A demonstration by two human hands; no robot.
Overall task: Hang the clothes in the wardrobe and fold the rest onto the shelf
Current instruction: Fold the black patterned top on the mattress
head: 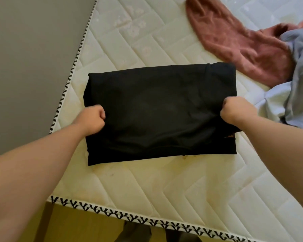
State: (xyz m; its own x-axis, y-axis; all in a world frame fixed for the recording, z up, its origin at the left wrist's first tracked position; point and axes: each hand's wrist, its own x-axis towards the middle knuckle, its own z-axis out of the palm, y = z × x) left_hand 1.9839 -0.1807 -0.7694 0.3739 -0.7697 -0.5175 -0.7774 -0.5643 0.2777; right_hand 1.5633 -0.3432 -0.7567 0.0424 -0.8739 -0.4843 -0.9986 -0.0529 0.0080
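Our left hand (93, 117) grips the left edge of the black garment (157, 109), a smooth folded rectangle flat on the mattress (147, 186); our right hand (234, 112) grips its right edge. Pink cloth (234, 42) and grey cloth (299, 81) lie beyond.

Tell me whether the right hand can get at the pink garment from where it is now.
Probably, but not freely: the right hand grips the edge of the folded black garment, so it must let go first. The pink garment lies mostly uncovered on the mattress just beyond, nothing between them.
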